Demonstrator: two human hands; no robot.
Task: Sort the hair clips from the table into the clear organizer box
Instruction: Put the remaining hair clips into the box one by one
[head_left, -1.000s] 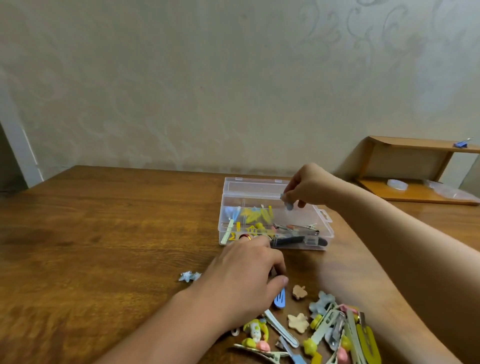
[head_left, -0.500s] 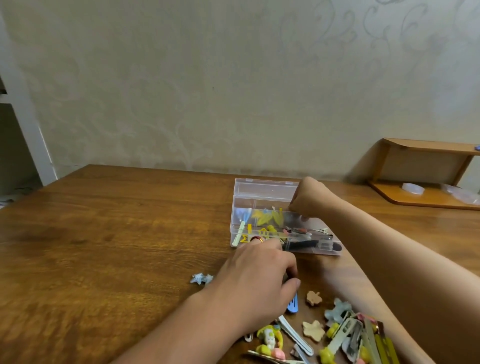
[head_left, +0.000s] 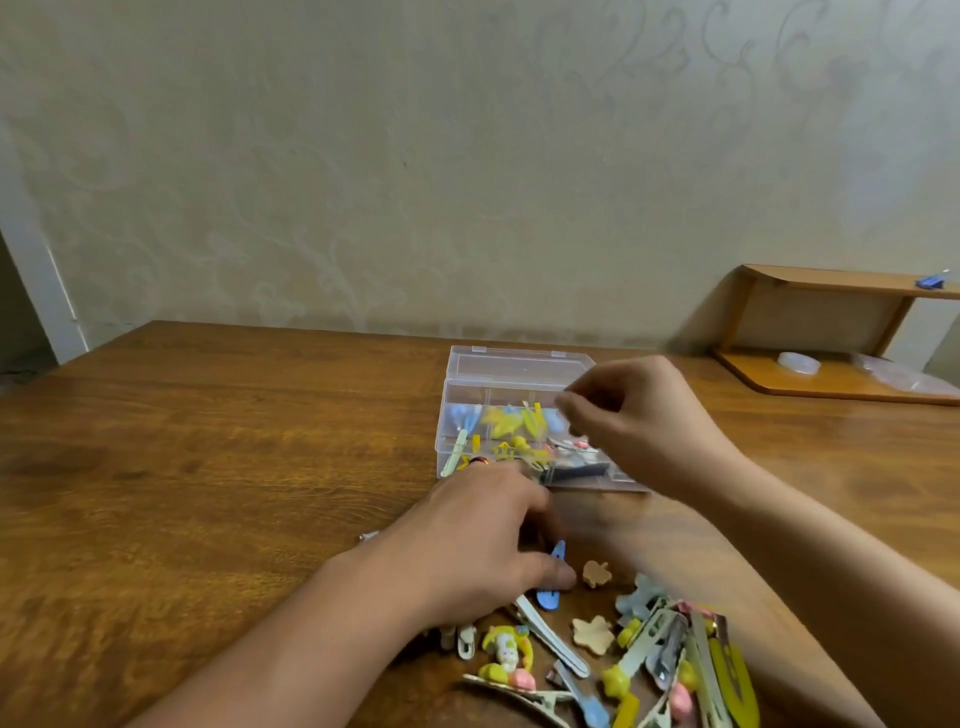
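Toward the far edge of the tabletop (head_left: 208, 467), right of its middle, sits the clear organizer box (head_left: 519, 387) with its lid folded back toward the wall. Its compartments hold hair clips already: pale blue ones in the far left cell, yellow ones (head_left: 511, 422) beside them, and a dark clip (head_left: 576, 474) along the near wall.

Over the right part of the box hovers the right hand (head_left: 639, 421), its fingers curled and drawn together at the tips; motion blur hides whether anything is pinched between them.

Nearer the front edge, the left hand (head_left: 483, 540) lies palm down on the wood with its fingers bent, thumb and fingers closing on a blue snap clip (head_left: 551, 579) that rests on the tabletop. A red ring shows on one finger next to the box's near wall.

Along the near edge, right of the left hand, lies the loose pile of hair clips (head_left: 660, 654): two tan flower-shaped pieces (head_left: 595, 635), a white alligator clip (head_left: 550, 636), a yellow and pink character clip (head_left: 506, 657), and long yellow and cream snap clips at the right.

At the far right corner stands a small wooden shelf (head_left: 831, 338).
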